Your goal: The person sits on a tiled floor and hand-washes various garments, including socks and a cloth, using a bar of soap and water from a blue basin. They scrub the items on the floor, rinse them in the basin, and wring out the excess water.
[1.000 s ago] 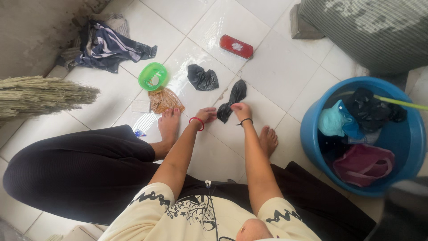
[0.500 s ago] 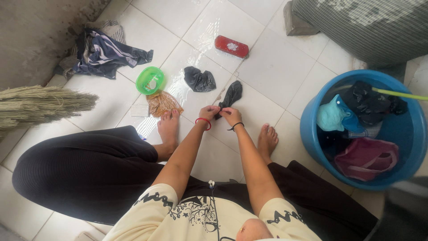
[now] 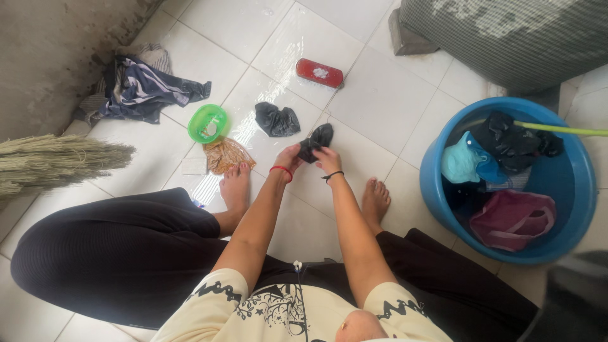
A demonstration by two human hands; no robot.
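I squat over a wet white tiled floor (image 3: 386, 95). Both hands grip one small black wet cloth (image 3: 316, 137), bunched between them just above the tiles. My left hand (image 3: 289, 157), with a red band at the wrist, holds its near end. My right hand (image 3: 327, 158), with a black band at the wrist, holds it from the right side. A second black cloth (image 3: 276, 119) lies crumpled on the tiles just beyond my hands.
A red scrubbing brush (image 3: 319, 73) lies farther out. A green bowl (image 3: 207, 123) and a brown patterned pouch (image 3: 228, 154) sit by my left foot. A blue basin (image 3: 570, 209) of wet clothes stands right, a striped garment (image 3: 142, 88) and a broom (image 3: 57, 161) left.
The black cloth was stretched out long on the floor; my hands have gathered it into a shorter bunch and lifted it slightly. The view has drifted a little.
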